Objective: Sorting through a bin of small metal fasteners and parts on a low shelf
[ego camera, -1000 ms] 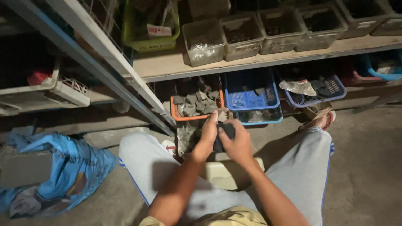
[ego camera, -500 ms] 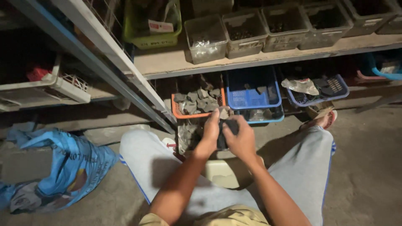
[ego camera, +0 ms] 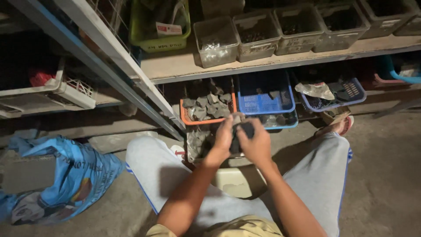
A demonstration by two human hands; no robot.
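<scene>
Both hands meet over the person's lap: the left hand (ego camera: 222,137) and the right hand (ego camera: 256,142) are closed around a small dark part (ego camera: 244,131), just in front of the orange basket (ego camera: 184,116) of grey pieces. The light is dim, so a loosened grip could drop the part onto the concrete floor (ego camera: 386,175), probably hard to find among the baskets.

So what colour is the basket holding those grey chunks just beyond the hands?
Orange: the basket shows an orange rim, best seen in the head view.
</scene>
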